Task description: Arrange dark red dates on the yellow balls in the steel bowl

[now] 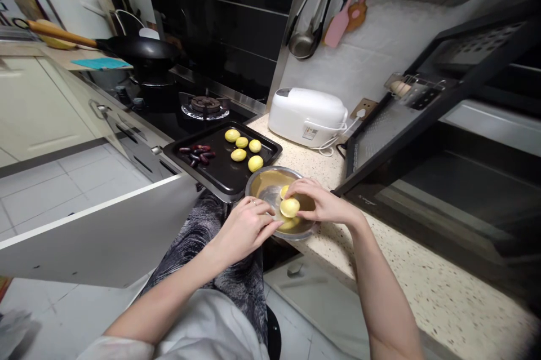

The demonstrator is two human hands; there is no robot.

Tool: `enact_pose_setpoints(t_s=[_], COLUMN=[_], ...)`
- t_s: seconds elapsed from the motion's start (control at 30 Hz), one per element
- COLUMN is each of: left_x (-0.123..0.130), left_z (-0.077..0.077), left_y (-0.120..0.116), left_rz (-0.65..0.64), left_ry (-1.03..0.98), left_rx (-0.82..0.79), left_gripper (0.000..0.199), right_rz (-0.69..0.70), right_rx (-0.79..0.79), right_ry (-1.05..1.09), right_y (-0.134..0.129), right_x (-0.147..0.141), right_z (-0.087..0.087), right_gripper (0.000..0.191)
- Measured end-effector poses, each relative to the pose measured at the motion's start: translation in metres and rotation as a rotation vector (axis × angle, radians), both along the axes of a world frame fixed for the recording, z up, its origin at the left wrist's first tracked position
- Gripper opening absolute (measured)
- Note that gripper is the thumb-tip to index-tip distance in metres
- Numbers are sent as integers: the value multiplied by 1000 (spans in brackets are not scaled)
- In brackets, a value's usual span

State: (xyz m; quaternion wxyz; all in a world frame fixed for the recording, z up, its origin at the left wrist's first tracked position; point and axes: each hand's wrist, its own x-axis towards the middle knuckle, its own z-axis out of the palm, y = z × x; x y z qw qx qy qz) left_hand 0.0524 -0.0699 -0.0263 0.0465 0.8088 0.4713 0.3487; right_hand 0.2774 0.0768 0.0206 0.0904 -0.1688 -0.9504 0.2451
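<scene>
A round metal bowl [258,178] sits at the counter's front edge, beside the black tray. Over it, my right hand [315,199] grips a yellow fruit [289,208] between thumb and fingers. Another yellow fruit [284,191] shows just behind, partly covered by my right fingers. My left hand [249,222] is at the bowl's left side, fingers bent and drawn together near the held fruit; whether anything small is between them is hidden. On the black tray [224,180] lie several yellow fruits [238,155] and a cluster of dark red, elongated fruits [198,154].
Behind the tray is a gas burner [205,105], with a black wok [143,50] farther left. A white appliance [307,115] stands against the wall. At the right is a dark oven [456,168]; a cabinet door [105,236] hangs open at the left.
</scene>
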Motion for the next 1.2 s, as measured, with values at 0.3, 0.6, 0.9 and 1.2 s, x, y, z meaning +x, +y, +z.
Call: enact_pose_setpoints(t_s=[0.3,0.6,0.9,1.2], left_x=[-19,-67,-78,-74], left_z=[0,-7,-15,-7], left_y=[21,119,139,128], left_rz=[-4,166,4,114], left_ry=[-146,-99,-12,-193], left_rx=[-6,-24,-166,-78], left_gripper=[24,51,39,30], right_rz=[32,112,97,82], right_rx=[-57,-129,-144,-170], right_ry=[0,39,7,-2], right_y=[1,8,7,6], right_x=[-1,3,4,3], right_z=[-1,-12,-16,-12], right_gripper=[39,41,41,40])
